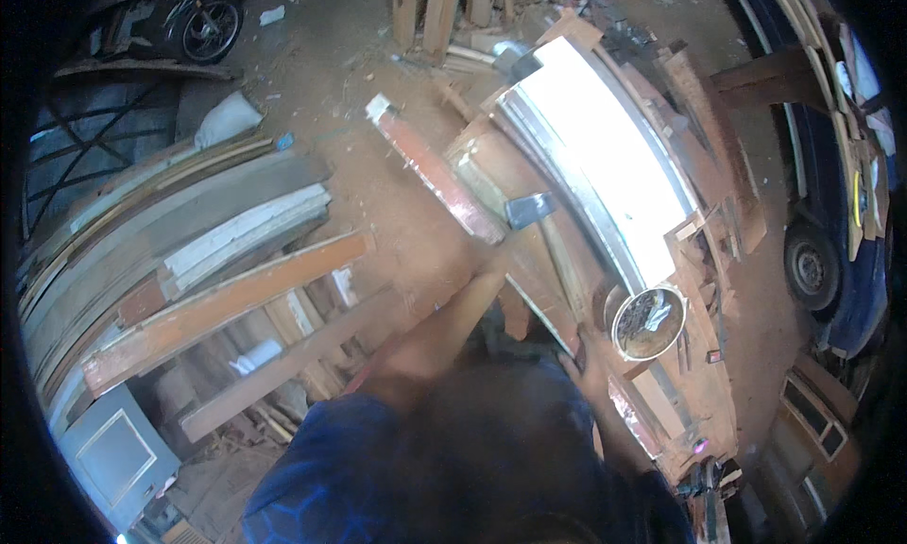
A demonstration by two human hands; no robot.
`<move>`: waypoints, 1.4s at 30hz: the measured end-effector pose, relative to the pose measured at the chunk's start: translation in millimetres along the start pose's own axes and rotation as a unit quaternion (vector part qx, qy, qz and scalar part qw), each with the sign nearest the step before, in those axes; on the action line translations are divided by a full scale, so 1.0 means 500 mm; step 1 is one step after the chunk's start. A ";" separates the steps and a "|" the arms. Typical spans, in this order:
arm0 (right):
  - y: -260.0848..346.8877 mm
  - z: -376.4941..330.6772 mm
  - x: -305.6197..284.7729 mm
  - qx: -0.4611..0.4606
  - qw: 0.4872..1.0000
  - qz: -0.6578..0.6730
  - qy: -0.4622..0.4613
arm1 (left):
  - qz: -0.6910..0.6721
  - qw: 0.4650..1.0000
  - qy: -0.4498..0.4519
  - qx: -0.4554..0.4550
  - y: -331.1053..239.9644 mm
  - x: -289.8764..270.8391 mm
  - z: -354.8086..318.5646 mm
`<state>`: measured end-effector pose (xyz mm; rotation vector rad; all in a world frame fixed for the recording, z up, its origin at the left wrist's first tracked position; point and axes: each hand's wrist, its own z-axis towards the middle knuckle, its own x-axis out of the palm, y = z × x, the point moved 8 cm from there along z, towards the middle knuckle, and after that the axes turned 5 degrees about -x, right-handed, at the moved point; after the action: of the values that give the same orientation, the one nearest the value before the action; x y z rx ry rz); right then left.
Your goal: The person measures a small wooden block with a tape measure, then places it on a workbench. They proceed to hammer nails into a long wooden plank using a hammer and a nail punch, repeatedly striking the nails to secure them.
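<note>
In the head view, the only one I have, the red board (435,171) runs diagonally from the upper middle toward me, along the near side of the cluttered wooden tabletop (704,407). Its face is a worn brick red, scuffed through to pale patches, with a whitish block-like end at the far tip and a glossy shine closer in. Below my left arm a thin pale edge carries on along the same line, and red and white paint shows again past my right hand (588,353); I read it as one long piece, though my arm hides the join.

My right hand is closed over that narrow edge, fingers on the near side. My left hand (496,261) reaches to the middle of the board, just beside a dark grey block (530,210); it is blurred, so I cannot tell whether it grips anything.

Beyond the board lies a bright white panel (605,157). A round bucket (682,329) with dark bits inside stands near my right hand. Stacked planks (236,185) fill the left.
</note>
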<state>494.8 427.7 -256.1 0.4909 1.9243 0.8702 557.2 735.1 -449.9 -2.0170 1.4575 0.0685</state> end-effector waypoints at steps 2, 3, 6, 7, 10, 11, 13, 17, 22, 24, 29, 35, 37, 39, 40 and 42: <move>-0.028 -0.086 -0.046 -0.013 1.000 -0.003 -0.008 | -0.056 0.997 0.047 0.033 -0.037 0.015 0.016; -0.051 -0.140 -0.071 0.009 1.000 -0.013 -0.009 | -0.021 0.997 0.041 0.060 -0.054 0.002 0.014; -0.115 -0.281 -0.135 0.043 0.998 -0.047 -0.019 | 0.014 0.999 -0.001 0.041 -0.029 -0.017 0.000; -0.144 -0.322 -0.153 0.045 0.997 -0.058 -0.027 | -0.004 0.999 -0.006 0.040 -0.013 -0.025 -0.001; -0.273 -0.430 -0.192 0.075 0.995 -0.056 0.026 | -0.082 0.993 0.016 0.082 0.044 -0.066 -0.004; -0.327 -0.462 -0.205 0.097 0.991 -0.076 0.050 | -0.113 0.988 0.034 0.104 0.063 -0.063 -0.014; -0.464 -0.544 -0.215 0.107 0.987 -0.058 0.109 | -0.149 0.981 0.022 0.119 0.032 -0.013 -0.083; -0.605 -0.606 -0.198 0.108 0.969 -0.050 0.215 | -0.085 0.994 -0.066 0.011 0.125 0.056 -0.321; -0.605 -0.621 -0.219 0.151 0.959 0.017 0.238 | -0.011 0.996 -0.022 0.089 0.144 0.195 -0.426; -0.676 -0.664 -0.190 0.094 0.978 -0.015 0.184 | -0.081 0.986 -0.036 0.139 0.206 0.205 -0.368; -0.621 -0.709 -0.173 0.110 0.983 -0.072 0.127 | -0.071 0.994 0.079 0.000 0.329 0.179 -0.290; -0.587 -0.728 -0.185 0.128 0.978 -0.041 0.160 | -0.187 0.958 0.210 -0.051 0.362 0.149 -0.306; -0.593 -0.728 -0.193 0.100 0.986 -0.020 0.128 | -0.206 0.952 0.226 -0.032 0.340 0.154 -0.331; -0.556 -0.715 -0.215 0.079 0.990 0.007 0.112 | -0.231 0.939 0.253 -0.021 0.323 0.145 -0.339; -0.571 -0.723 -0.223 0.044 0.997 -0.007 0.057 | -0.246 0.930 0.273 -0.025 0.341 0.143 -0.330; -0.597 -0.758 -0.234 -0.016 0.998 -0.040 -0.055 | -0.277 0.913 0.299 -0.030 0.355 0.157 -0.327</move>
<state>224.9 12.7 -291.0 0.4311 1.8149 0.8041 381.6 552.6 -433.4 -2.5592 1.1424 -0.8147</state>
